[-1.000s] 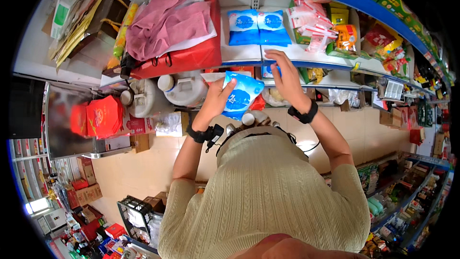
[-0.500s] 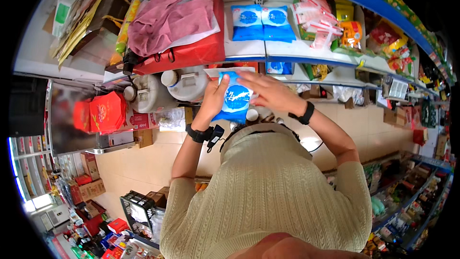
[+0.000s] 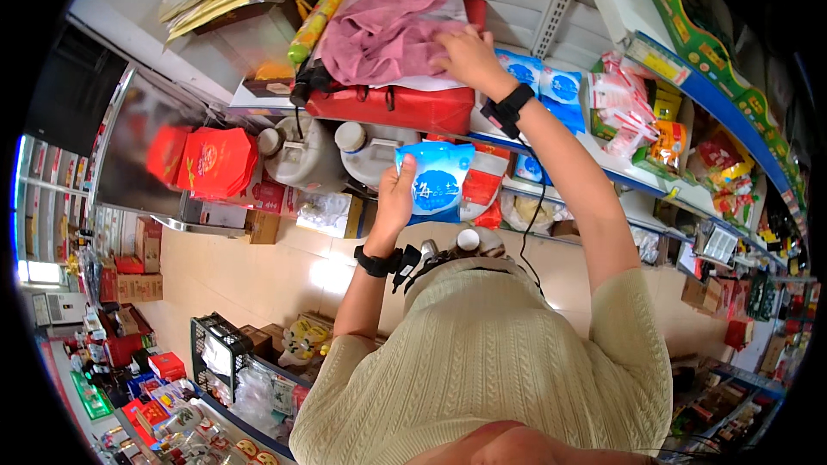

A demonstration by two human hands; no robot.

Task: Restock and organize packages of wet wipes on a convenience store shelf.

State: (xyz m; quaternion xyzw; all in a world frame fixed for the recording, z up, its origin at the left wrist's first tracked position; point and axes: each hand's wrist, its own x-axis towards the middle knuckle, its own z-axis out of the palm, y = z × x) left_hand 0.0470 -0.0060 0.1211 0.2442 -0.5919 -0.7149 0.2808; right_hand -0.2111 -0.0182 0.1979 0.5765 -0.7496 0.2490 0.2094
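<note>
My left hand point(image 3: 398, 198) grips a blue-and-white salt packet point(image 3: 435, 182) by its left side, thumb across the front. It is held upright in front of the lower shelf. My right hand point(image 3: 476, 60) reaches over the upper shelf, its fingers apart and touching the right edge of a pink cloth point(image 3: 379, 34). Beneath the cloth are a white sheet and a red box or bag point(image 3: 388, 108). Two similar blue-and-white packets point(image 3: 560, 90) lie on the shelf just right of that hand, one partly hidden by my wrist.
White plastic jugs point(image 3: 301, 159) and red packages point(image 3: 215, 162) fill the lower left. A bin of pink-and-white packets point(image 3: 622, 103) stands right on the upper shelf. A black cable point(image 3: 536, 232) hangs from my right wrist. Behind left is a black crate point(image 3: 214, 353).
My right hand has left the packet and moved up to the pink cloth. The left hand still holds the packet, and the whole view has shifted.
</note>
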